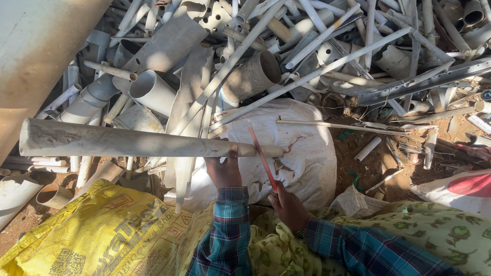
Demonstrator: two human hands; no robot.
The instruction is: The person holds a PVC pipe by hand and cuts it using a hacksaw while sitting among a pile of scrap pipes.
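My left hand (223, 171) grips a long dirty white plastic pipe (123, 141) that lies level across a stuffed white sack (302, 153). The pipe's open end points left, and its right end reaches past the hand over the sack. My right hand (289, 207) holds a thin red blade (262, 158), tilted up and to the left, its tip close to the pipe just right of the left hand. Both arms wear blue plaid sleeves.
A big heap of cut white and grey pipes (250, 76), tubes and metal channel strips (424, 82) fills the ground ahead. A yellow printed sack (102, 230) lies at the lower left, a patterned green cloth (440, 230) at the lower right, bare dirt (368, 174) to the right.
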